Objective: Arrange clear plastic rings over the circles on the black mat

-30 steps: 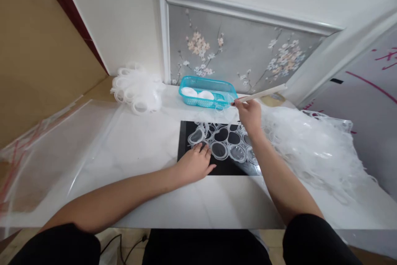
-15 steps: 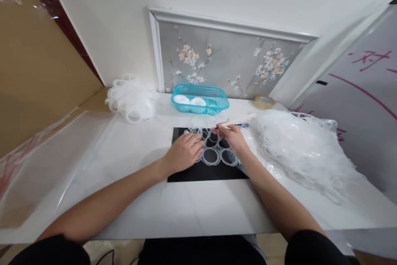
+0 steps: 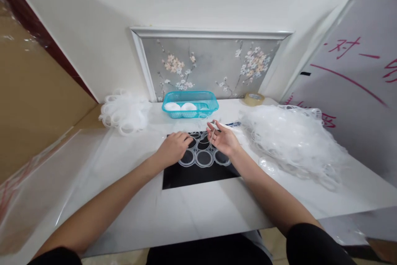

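A sheet of joined clear plastic rings [image 3: 204,158] lies on a black mat [image 3: 186,179]. At its left side my left hand [image 3: 174,146] is closed, with bent fingertips at the edge of the rings and the thumb hidden. My right hand [image 3: 226,139] is raised over the right part of the rings, palm turned partly up. Between its thumb and fingers is a slim white stick-like tool [image 3: 231,127], whose kind I cannot make out. A thin pale strip [image 3: 212,136] hangs by these fingers.
A turquoise plastic basket [image 3: 214,110] with white round pieces stands behind the mat. To its right are a tape roll [image 3: 254,99] and a large heap of clear ring scraps [image 3: 288,137]. A smaller ring pile [image 3: 124,112] lies left, near cardboard [image 3: 40,79].
My right hand has turned its palm upward and lifted slightly from the rings. My left hand has drawn back to the left edge of the rings. The camera view has shifted.
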Demonstrator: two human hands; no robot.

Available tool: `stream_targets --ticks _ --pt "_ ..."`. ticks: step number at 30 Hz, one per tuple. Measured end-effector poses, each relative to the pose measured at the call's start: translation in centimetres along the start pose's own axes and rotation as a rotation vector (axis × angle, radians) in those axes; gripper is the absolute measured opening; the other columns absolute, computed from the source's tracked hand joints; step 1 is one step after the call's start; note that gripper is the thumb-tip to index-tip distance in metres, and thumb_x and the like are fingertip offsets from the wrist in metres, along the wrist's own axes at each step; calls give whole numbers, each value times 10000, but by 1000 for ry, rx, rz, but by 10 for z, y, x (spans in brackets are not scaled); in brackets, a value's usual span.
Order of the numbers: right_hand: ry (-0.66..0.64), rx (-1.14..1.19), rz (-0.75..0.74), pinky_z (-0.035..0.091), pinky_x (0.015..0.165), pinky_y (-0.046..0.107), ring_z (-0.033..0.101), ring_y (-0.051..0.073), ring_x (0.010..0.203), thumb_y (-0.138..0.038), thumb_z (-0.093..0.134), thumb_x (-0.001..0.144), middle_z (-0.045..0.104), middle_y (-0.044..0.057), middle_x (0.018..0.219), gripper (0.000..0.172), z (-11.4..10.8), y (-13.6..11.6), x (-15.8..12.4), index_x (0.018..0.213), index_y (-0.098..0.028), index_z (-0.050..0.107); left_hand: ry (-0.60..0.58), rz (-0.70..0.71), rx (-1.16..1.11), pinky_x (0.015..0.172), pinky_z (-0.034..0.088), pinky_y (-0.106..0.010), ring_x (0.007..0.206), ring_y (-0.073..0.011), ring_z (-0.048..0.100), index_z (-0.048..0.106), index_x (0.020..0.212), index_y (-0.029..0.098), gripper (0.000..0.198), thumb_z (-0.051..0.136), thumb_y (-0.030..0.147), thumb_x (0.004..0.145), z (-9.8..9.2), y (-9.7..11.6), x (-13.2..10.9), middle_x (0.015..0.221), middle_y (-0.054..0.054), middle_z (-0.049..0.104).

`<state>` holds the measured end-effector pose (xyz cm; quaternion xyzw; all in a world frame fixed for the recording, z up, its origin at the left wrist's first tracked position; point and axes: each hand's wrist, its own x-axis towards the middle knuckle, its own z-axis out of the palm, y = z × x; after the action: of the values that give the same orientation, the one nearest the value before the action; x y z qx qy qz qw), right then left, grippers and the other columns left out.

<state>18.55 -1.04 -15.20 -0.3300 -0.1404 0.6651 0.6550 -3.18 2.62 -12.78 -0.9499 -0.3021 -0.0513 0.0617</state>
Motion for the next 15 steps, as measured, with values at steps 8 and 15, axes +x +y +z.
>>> stream_targets --ticks 8,15 --pt "-286 -107 57 498 784 263 655 165 941 -298 730 710 680 11 1060 185 8 35 -9 862 -219 661 -150 -295 -63 667 471 -321 785 -257 649 590 927 135 269 492 383 898 22 -9 23 858 -117 670" --pt "-172 -69 48 484 817 276 661 161 878 -257 767 674 701 39 856 204 9 56 -4 841 -169 690 -97 -340 -58 724 463 -331 874 -244 633 571 986 136 188 407 199 921 29 -10 18 986 -129 634"
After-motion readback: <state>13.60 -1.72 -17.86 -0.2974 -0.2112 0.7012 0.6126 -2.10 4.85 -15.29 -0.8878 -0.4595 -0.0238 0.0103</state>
